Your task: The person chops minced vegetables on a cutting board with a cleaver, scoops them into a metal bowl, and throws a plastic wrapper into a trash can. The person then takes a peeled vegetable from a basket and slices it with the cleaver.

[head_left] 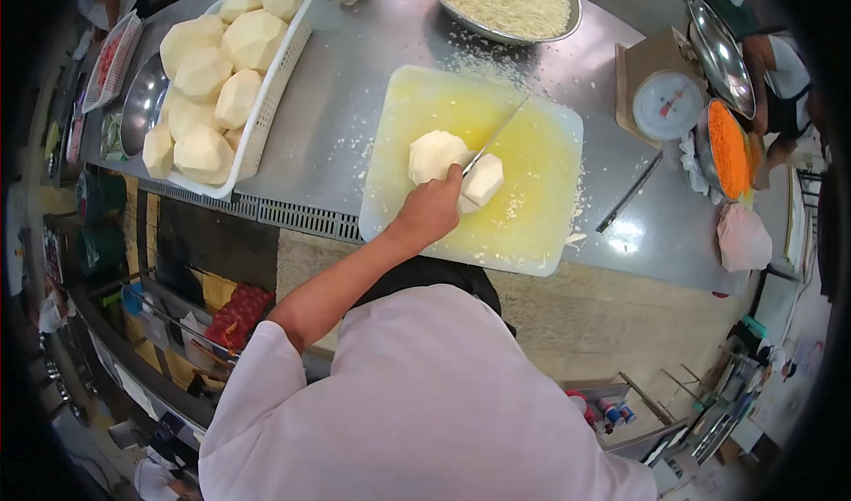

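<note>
My left hand (430, 210) is closed around the handle end of a knife (496, 135), whose blade points up and right. Under and beside the blade are two pale pieces of peeled root vegetable, which look like jicama: a larger one (433, 154) on the left and a smaller one (484, 180) on the right. Both rest on a yellow-stained white cutting board (541, 226) strewn with small pale bits. Whether the blade touches either piece I cannot tell. No part of my right hand shows.
A white basket (275, 102) of whole peeled roots stands left. Behind the board is a metal bowl (501, 3) of pale shreds. To the right are a long metal tool (629, 191), a dial scale (667, 105), a bowl of orange shreds (729, 151) and another person (784, 67).
</note>
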A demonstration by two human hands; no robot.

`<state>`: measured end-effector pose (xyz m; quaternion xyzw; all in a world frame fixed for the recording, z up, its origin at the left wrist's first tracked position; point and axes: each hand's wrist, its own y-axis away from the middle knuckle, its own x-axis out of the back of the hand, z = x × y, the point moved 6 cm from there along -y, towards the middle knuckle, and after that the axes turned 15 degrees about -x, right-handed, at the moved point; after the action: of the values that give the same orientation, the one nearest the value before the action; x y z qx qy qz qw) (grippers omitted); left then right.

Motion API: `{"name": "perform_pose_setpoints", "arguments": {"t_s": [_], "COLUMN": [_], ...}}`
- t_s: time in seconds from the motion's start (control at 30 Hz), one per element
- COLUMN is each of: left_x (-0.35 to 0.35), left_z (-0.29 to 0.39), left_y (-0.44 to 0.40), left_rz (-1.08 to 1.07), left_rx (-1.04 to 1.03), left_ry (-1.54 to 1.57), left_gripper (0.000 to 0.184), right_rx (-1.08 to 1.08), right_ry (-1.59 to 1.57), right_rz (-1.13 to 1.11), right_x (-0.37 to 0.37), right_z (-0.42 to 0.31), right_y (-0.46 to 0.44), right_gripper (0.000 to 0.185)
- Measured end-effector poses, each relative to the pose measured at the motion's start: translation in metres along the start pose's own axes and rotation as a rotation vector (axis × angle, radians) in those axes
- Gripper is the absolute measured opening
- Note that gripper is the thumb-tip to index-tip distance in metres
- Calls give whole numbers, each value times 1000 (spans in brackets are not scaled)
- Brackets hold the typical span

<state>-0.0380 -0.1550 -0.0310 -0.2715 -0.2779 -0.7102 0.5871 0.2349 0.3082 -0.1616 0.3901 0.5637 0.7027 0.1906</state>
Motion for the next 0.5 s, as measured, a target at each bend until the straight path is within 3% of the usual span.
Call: {"name": "perform_pose_setpoints", "arguments": {"t_s": [0.37,0.5], "left_x": [-5,-2], "left_z": [-1,-4], "left_y": [-2,-1], "left_rz": [-12,18], "left_rx": [-9,-4], "left_ry": [-36,-28], "left_gripper": [26,21], "right_rx": [-14,-18], "right_ry": [2,197], "right_rz": [-18,-37], "right_x": [-6,-3], "right_z": [4,14], "right_y": [-2,-1], "right_gripper": [34,35]}}
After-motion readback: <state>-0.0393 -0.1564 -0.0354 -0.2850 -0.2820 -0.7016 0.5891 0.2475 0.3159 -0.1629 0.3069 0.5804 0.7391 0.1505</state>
